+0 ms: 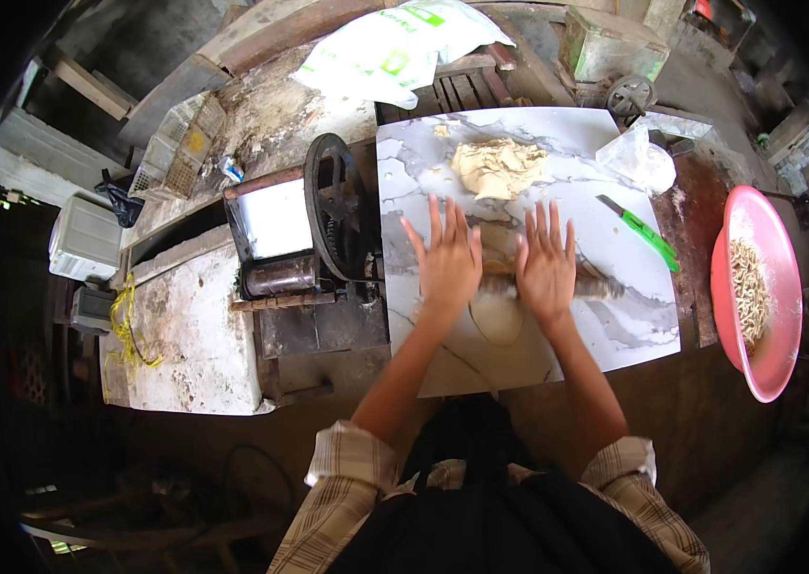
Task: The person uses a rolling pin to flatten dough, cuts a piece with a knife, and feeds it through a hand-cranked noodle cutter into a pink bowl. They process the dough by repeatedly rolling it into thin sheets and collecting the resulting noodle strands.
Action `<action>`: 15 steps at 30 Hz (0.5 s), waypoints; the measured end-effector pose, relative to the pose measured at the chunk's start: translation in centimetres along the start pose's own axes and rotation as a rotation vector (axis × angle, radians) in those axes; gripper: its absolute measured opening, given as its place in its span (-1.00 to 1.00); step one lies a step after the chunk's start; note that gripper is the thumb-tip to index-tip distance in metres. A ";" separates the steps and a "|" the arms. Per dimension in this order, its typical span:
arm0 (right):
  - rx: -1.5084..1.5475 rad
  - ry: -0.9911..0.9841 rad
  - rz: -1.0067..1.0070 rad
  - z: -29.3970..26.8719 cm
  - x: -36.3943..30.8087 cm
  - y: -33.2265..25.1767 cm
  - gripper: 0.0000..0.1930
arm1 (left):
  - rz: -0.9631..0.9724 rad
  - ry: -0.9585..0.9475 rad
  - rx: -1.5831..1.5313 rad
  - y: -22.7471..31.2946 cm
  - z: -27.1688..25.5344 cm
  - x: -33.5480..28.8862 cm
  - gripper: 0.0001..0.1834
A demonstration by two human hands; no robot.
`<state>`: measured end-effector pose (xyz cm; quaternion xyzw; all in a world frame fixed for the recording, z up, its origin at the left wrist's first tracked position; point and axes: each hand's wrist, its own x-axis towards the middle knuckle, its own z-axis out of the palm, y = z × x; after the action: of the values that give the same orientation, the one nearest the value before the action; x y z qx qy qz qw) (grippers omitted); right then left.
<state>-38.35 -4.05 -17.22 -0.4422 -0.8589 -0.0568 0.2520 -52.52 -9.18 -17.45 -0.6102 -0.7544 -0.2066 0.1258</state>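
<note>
Since the rolling pin (498, 284) is blurred, I cannot confirm palm contact; the left hand (450, 273) and right hand (548, 275) lie over it, fingers outstretched, neither clenched. I log the dough sheet (497, 323) on the marbled board (629, 330), between the wrists, partly beneath the pin. My judgement: uneven pressure could skew the pin and tear one side; tackiness could cause sticking and wrinkles.

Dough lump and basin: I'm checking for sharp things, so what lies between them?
The head view shows a knife between dough lump and basin, with a clear bag beyond it.
</note>
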 end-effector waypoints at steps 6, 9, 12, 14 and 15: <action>-0.047 0.022 0.094 1.3 0.4 0.5 -0.56 | -0.070 0.021 -0.109 -0.4 1.5 0.7 -0.49; 0.057 -0.115 0.044 -1.2 -5.2 -0.6 -0.46 | -0.024 -0.064 -0.113 0.8 -0.5 -5.9 -0.43; 0.148 -0.268 0.046 -5.5 -9.2 -2.1 -0.29 | 0.072 -0.083 -0.168 1.3 -3.5 -9.8 -0.40; 0.117 -0.225 0.012 -6.4 -10.4 -1.7 -0.31 | 0.128 -0.089 -0.199 0.7 -4.2 -10.8 -0.38; 0.114 -0.275 -0.067 -7.0 -10.7 -1.2 -0.33 | 0.168 -0.137 -0.230 0.2 -4.1 -11.2 -0.38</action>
<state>-31.46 -14.80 -16.20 -0.4017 -0.9015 0.0447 0.1548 -50.03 -20.78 -18.73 -0.6941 -0.6790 -0.2382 0.0203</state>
